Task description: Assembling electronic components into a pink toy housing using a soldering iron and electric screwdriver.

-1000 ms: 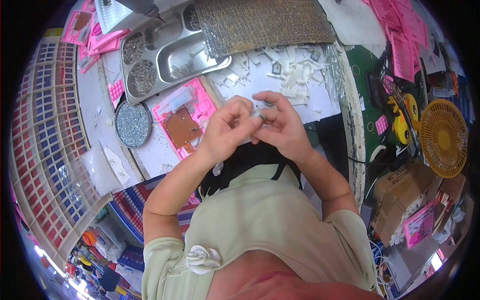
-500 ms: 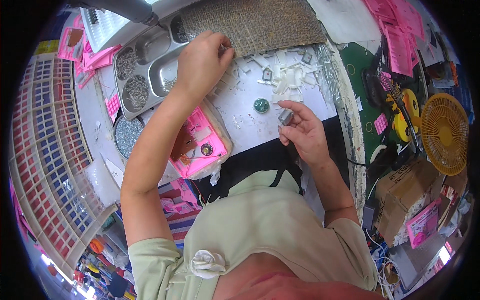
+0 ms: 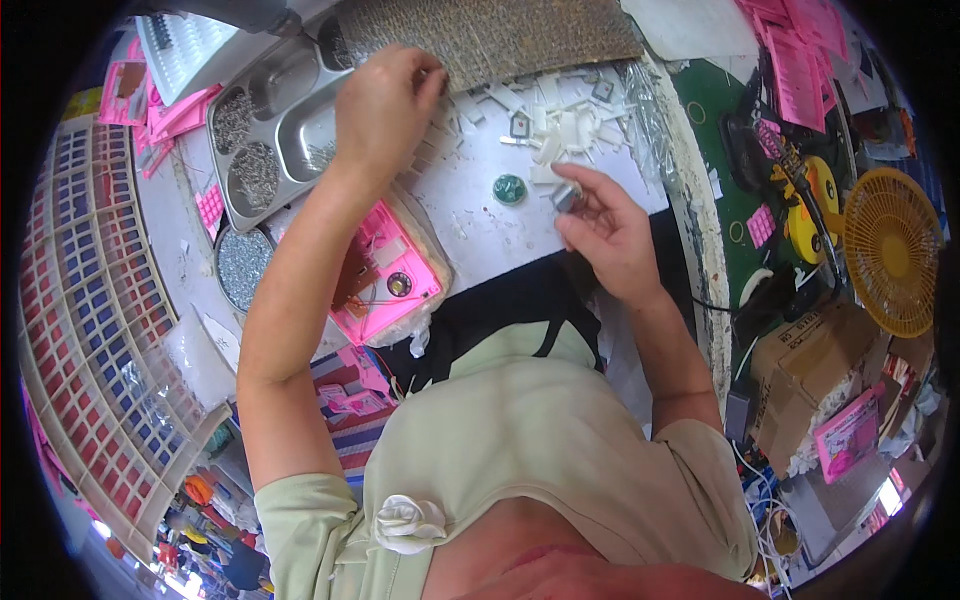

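My left hand (image 3: 380, 115) reaches over the white work surface to the near edge of a rough brownish mat (image 3: 500, 45). Its fingers are drawn together at the tips; whatever they pinch is too small to make out. Between the thumb and fingers of my right hand (image 3: 612, 235) is a small grey block (image 3: 566, 196) with a white part by it. Just left of that hand sits a round green piece (image 3: 508, 189). Beyond it lies a heap of white plastic pieces (image 3: 570, 128). A pink plastic housing (image 3: 400, 305) with a small round speaker and wires rests below my left hand.
A metal compartment tray (image 3: 285, 115) with small metal parts stands left of my left hand, near a round bowl (image 3: 245, 268) of shiny bits. A power tool (image 3: 215, 12) hangs above. On the right are a yellow fan (image 3: 890, 250) and a cardboard box (image 3: 810, 370).
The view has shifted slightly, so the table things sit a little higher and further left. My right hand has turned the grey block a little; my left hand stays by the mat's edge.
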`<state>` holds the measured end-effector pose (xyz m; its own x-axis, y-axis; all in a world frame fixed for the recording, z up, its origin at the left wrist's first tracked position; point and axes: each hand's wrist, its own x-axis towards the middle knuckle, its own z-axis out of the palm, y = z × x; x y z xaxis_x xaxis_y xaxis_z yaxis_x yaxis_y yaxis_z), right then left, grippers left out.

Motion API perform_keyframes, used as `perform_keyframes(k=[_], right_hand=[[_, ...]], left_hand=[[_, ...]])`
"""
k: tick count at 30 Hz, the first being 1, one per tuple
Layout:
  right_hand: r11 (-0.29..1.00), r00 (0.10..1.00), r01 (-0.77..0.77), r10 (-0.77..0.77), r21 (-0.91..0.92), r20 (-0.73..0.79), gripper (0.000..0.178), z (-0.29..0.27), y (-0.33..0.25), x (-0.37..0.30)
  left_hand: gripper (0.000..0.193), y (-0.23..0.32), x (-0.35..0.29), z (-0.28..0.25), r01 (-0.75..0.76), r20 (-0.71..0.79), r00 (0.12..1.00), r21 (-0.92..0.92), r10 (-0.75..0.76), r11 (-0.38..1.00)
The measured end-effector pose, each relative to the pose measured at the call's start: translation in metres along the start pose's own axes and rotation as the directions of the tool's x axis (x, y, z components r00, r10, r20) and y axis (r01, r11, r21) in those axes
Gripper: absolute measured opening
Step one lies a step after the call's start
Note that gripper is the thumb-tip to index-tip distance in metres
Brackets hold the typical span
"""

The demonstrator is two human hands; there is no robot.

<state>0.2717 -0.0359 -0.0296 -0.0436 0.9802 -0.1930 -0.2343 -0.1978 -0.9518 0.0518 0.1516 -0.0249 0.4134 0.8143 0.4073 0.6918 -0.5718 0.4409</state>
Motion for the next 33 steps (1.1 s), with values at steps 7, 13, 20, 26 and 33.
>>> perform_keyframes(k=[7,13,20,26,33], right_hand=[[0.828,0.997,0.065,-0.033,-0.556,0.067,0.042,-0.005,-0.008,0.024],[0.643,0.986,0.15,-0.043,-0.751,0.159,0.041,0.004,-0.008,0.04],[0.304,0.96,0.277,-0.128,-0.912,0.249,0.038,0.022,-0.003,0.052],[0.479,0.99,0.136,-0.037,-0.867,0.135,0.047,0.024,-0.012,0.048],[0.96,0.908,-0.278,0.262,0.005,0.328,0.049,0.072,-0.019,0.005]], left_hand=[[0.011,0.005,-0.007,-0.036,-0.285,-0.22,0.924,0.146,0.311,0.948],[0.01,0.046,-0.078,-0.082,0.142,-0.031,0.985,-0.416,-0.17,0.898],[0.016,0.063,-0.153,-0.088,0.526,0.362,0.839,-0.73,-0.407,0.436],[0.014,0.07,-0.177,-0.075,0.495,0.35,0.841,-0.806,-0.412,0.324],[0.03,0.079,-0.181,-0.07,0.547,0.381,0.79,-0.791,-0.48,0.274]])
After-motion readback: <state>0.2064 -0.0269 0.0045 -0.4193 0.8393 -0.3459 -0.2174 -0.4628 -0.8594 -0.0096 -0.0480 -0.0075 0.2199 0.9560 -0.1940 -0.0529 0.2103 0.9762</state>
